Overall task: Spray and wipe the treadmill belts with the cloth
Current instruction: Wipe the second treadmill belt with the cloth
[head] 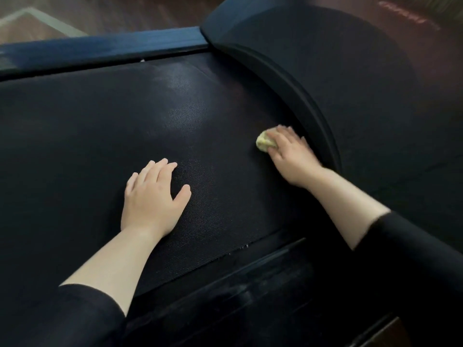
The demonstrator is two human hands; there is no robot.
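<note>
On the black belt (87, 136), close to the curved motor hood (325, 78), the right hand (292, 154) clasps a bunched yellow cloth (264, 142) and presses it to the textured surface, fingers curled over the wad. Well apart from it, the left hand (152, 196) lies flat and empty on the belt, fingers straight and thumb splayed. A dark side rail (100, 50) runs along the belt's far edge, with wood floor (112, 13) beyond.
</note>
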